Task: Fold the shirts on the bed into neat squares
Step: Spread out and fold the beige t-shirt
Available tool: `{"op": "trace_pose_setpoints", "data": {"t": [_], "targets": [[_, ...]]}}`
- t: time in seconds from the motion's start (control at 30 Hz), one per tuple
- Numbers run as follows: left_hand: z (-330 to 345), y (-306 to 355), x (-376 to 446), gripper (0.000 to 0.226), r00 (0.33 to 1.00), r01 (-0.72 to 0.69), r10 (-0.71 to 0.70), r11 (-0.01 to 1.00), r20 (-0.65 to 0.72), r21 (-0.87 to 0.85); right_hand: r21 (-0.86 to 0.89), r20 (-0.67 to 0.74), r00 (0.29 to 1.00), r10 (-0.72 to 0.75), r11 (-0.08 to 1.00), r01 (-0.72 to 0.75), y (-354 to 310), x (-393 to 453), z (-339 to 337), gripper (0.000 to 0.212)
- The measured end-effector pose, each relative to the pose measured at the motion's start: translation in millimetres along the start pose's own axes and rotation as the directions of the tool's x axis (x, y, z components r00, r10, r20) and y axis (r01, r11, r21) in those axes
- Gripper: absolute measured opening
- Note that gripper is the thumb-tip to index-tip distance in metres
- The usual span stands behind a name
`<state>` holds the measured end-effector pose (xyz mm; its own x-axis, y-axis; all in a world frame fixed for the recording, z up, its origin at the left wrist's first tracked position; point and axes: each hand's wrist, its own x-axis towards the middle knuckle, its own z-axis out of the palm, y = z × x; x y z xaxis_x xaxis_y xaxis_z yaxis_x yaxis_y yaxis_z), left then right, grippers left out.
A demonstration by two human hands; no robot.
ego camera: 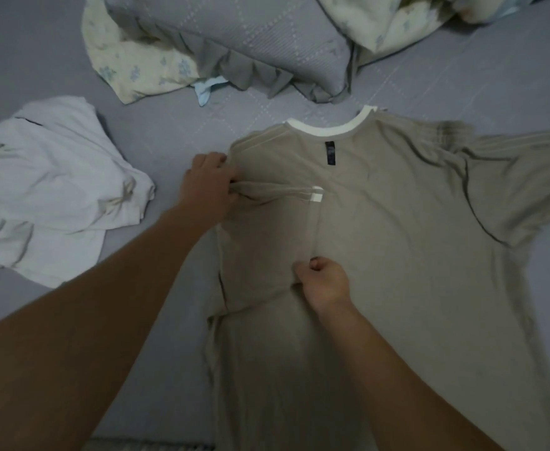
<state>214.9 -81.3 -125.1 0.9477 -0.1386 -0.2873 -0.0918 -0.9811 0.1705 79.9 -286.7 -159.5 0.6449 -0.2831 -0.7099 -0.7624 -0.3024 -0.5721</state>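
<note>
Grey quilted bed (55, 53), dim light. L hand (210, 183) pinches the tan shirt (397, 255) at its folded-in sleeve; R hand (325, 283) w/ curled fingers grips the folded edge lower down. Shirt lies flat mid-bed, collar away. White shirt (49, 190) crumpled to the left; pillows (234, 37) beyond.
</note>
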Motion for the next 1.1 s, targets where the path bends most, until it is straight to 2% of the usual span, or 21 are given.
{"op": "trace_pose_setpoints", "data": {"t": [0.1, 0.17, 0.27, 0.33, 0.43, 0.5, 0.57, 0.7, 0.73, 0.8, 0.87, 0.93, 0.97, 1.03, 1.1], "targets": [[-5, 1, -2, 0.030, 0.964, -0.244, 0.239, 0.969, -0.115, -0.034, 0.164, -0.221, 0.966, -0.134, 0.971, 0.172, -1, -12, -15, 0.030], [-2, 5, -3, 0.029, 0.942, -0.320, 0.310, 0.945, -0.128, -0.063, 0.175, -0.301, 0.938, -0.171, 0.957, 0.230, 8, -21, -29, 0.032], [1, 16, 3, 0.041, 0.958, -0.278, 0.272, 0.959, -0.089, -0.055, 0.112, -0.209, 0.977, -0.038, 0.992, 0.063, 33, -21, -43, 0.025], [4, 26, 7, 0.036, 0.959, -0.265, 0.263, 0.964, -0.102, -0.003, 0.164, -0.149, 0.986, 0.070, 0.985, -0.045, 40, -10, -48, 0.017], [2, 45, 14, 0.031, 0.936, -0.324, 0.326, 0.945, -0.130, 0.037, 0.279, -0.106, 0.993, 0.059, 0.960, -0.027, 24, 16, -52, 0.024], [-1, 54, 21, 0.026, 0.942, -0.310, 0.305, 0.951, -0.141, -0.014, 0.341, -0.102, 0.993, 0.065, 0.940, -0.026, 6, 32, -54, 0.025], [-7, 58, 29, 0.026, 0.954, -0.257, 0.243, 0.964, -0.176, -0.062, 0.353, -0.125, 0.991, 0.054, 0.936, -0.007, -7, 40, -58, 0.016], [-5, 60, 39, 0.025, 0.941, -0.198, 0.209, 0.978, -0.268, 0.068, 0.247, -0.324, 0.936, -0.141, 0.942, 0.227, -15, 44, -73, 0.019], [-2, 61, 39, 0.027, 0.937, -0.170, 0.173, 0.985, -0.304, 0.037, 0.244, -0.343, 0.928, -0.143, 0.941, 0.235, -14, 46, -78, 0.020], [7, 62, 35, 0.033, 0.941, -0.075, 0.019, 0.985, -0.339, -0.153, 0.244, -0.322, 0.944, -0.076, 0.957, 0.160, -8, 52, -88, 0.022], [19, 60, 31, 0.039, 0.934, 0.104, -0.239, 0.893, -0.266, -0.437, 0.250, -0.245, 0.969, 0.018, 0.967, 0.045, 2, 56, -95, 0.022], [28, 56, 29, 0.044, 0.876, 0.277, -0.473, 0.656, -0.096, -0.702, 0.271, -0.139, 0.988, 0.071, 0.962, -0.031, 11, 54, -97, 0.022], [31, 53, 28, 0.047, 0.847, 0.321, -0.531, 0.547, -0.024, -0.773, 0.291, -0.080, 0.993, 0.084, 0.955, -0.057, 16, 52, -96, 0.023], [34, 44, 27, 0.052, 0.841, 0.349, -0.536, 0.442, 0.069, -0.826, 0.297, 0.029, 0.994, 0.102, 0.949, -0.106, 23, 47, -95, 0.024], [35, 37, 26, 0.050, 0.893, 0.351, -0.419, 0.413, 0.167, -0.840, 0.247, 0.103, 0.988, 0.112, 0.960, -0.134, 30, 45, -94, 0.022]]}}
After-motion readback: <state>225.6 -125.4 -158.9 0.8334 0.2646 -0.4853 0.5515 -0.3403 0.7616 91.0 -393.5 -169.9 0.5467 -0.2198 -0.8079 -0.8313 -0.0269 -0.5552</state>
